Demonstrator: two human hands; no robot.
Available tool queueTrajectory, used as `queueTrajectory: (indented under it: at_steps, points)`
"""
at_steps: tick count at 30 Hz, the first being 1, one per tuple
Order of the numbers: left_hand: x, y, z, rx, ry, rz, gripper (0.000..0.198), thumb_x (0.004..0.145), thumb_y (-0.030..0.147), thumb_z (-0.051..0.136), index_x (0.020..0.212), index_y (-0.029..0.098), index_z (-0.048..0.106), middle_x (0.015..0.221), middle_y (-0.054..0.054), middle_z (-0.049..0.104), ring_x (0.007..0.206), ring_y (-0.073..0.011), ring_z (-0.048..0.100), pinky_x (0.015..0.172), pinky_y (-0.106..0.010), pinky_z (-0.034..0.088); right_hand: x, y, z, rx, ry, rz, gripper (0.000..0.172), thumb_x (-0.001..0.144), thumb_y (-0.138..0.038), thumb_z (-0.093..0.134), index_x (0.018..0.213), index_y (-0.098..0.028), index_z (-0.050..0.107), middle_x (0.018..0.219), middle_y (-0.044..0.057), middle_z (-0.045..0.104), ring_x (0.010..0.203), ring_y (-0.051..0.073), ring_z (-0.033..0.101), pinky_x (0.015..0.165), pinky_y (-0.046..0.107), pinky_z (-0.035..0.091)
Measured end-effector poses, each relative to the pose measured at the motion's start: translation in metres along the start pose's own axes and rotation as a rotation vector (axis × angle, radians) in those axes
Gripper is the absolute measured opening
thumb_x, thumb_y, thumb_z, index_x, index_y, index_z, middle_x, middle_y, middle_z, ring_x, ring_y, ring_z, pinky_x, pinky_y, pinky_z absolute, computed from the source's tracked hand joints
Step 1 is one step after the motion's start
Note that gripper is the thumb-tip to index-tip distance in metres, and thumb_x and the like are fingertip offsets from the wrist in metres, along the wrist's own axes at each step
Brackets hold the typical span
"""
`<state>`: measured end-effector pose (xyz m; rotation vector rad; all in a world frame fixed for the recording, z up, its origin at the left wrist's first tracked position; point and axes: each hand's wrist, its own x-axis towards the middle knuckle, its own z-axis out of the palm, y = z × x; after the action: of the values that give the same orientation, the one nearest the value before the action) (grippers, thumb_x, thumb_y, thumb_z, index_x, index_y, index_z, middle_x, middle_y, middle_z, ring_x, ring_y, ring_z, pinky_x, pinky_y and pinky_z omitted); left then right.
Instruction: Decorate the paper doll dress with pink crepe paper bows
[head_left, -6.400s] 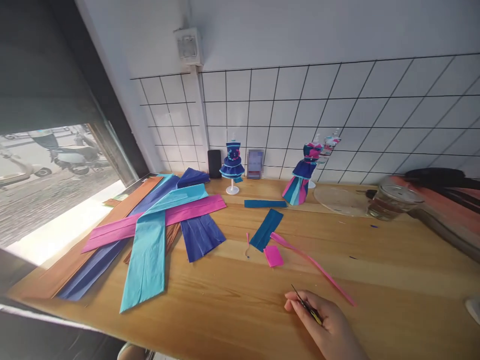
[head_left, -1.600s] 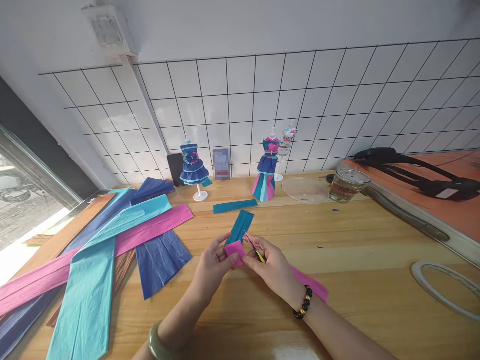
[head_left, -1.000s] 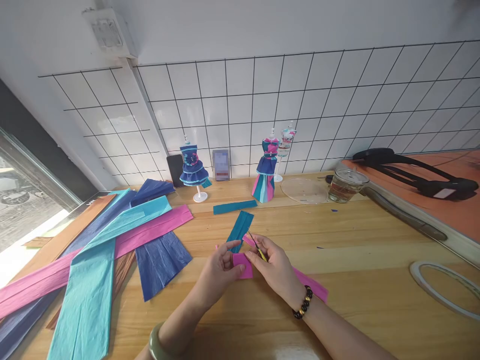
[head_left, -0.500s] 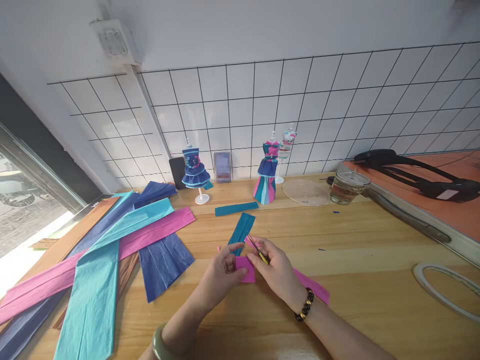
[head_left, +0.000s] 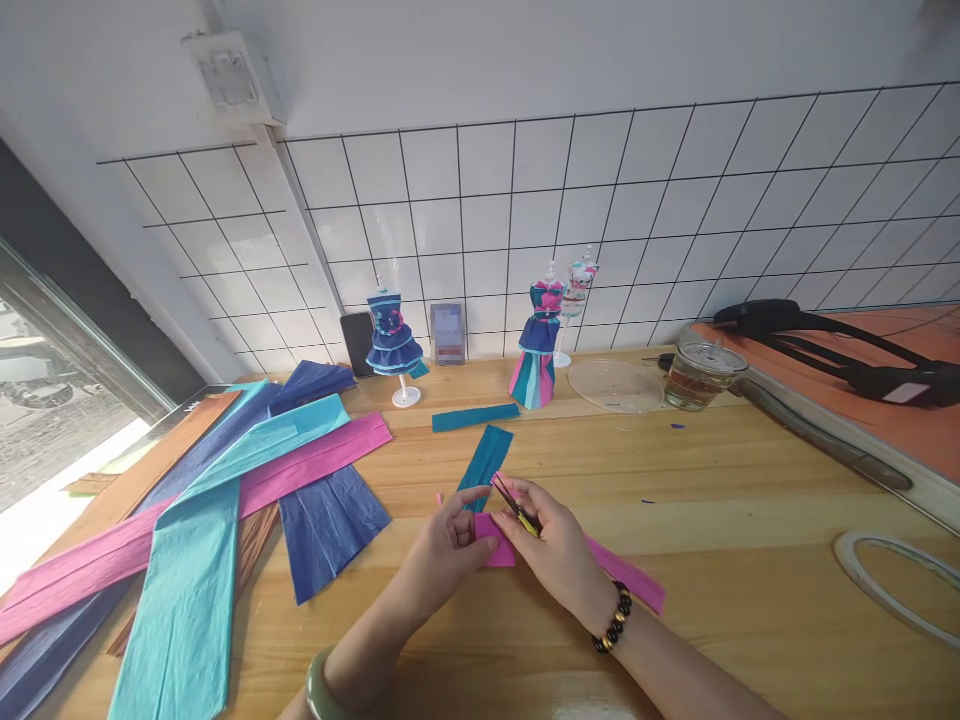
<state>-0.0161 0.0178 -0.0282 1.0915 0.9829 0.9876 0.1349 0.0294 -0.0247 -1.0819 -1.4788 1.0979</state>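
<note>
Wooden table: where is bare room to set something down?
Widest: between the pink strip by the right hand and the white ring. Smaller: between the light blue strip, dark blue paper and left arm. Crowded: left side, where paper strips overlap; around the left hand, with pink piece and teal strips; and the back, with dress stands and glass.

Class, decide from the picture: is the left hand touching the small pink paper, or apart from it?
Touching. The head view shows the left hand holding the small pink paper, its thumb lying across the near face.
</note>
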Motion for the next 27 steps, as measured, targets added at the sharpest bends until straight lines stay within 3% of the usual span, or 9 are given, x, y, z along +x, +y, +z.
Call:
queueTrajectory:
  at_steps: [7,12,19,27]
  points:
    - [0.0004,0.0003,0.0002,0.036,-0.007,0.007,0.06,0.066,0.034,0.071,0.117,0.014,0.048,0.061,0.003,0.056,0.054,-0.0098,0.052,0.055,-0.023,0.042,0.0006,-0.006,-0.0041,-0.02,-0.003,-0.048,0.024,0.081,-0.034,0.055,0.101,-0.023,0.057,0.114,0.007,0.063,0.108,0.022,0.056,0.094,0.037,0.045]
    - [0.0019,-0.0006,-0.0017,0.022,0.021,0.048,0.059,0.067,0.035,0.069,0.117,0.014,0.047,0.069,0.0,0.06,0.056,-0.0105,0.054,0.056,-0.024,0.042,-0.0014,-0.0009,-0.0022,-0.009,-0.015,-0.042,0.034,0.076,-0.031,0.061,0.108,-0.021,0.056,0.116,0.009,0.061,0.112,0.023,0.054,0.096,0.038,0.044]
    - [-0.0012,0.0055,0.0002,-0.001,-0.035,-0.007,0.053,0.069,0.039,0.068,0.113,0.013,0.052,0.076,-0.005,0.063,0.061,-0.0121,0.056,0.059,-0.026,0.043,-0.0022,-0.001,-0.0008,-0.034,-0.018,-0.05,0.031,0.078,-0.03,0.059,0.108,-0.021,0.055,0.116,0.009,0.061,0.112,0.022,0.054,0.097,0.039,0.043]
    - [-0.0002,0.0005,-0.0005,-0.001,-0.02,-0.035,0.066,0.063,0.038,0.072,0.12,0.014,0.049,0.068,-0.001,0.061,0.057,-0.011,0.055,0.058,-0.025,0.044,-0.0017,-0.0037,-0.0014,-0.03,0.002,-0.053,0.027,0.081,-0.035,0.055,0.104,-0.022,0.056,0.113,0.007,0.063,0.109,0.022,0.056,0.095,0.036,0.045]
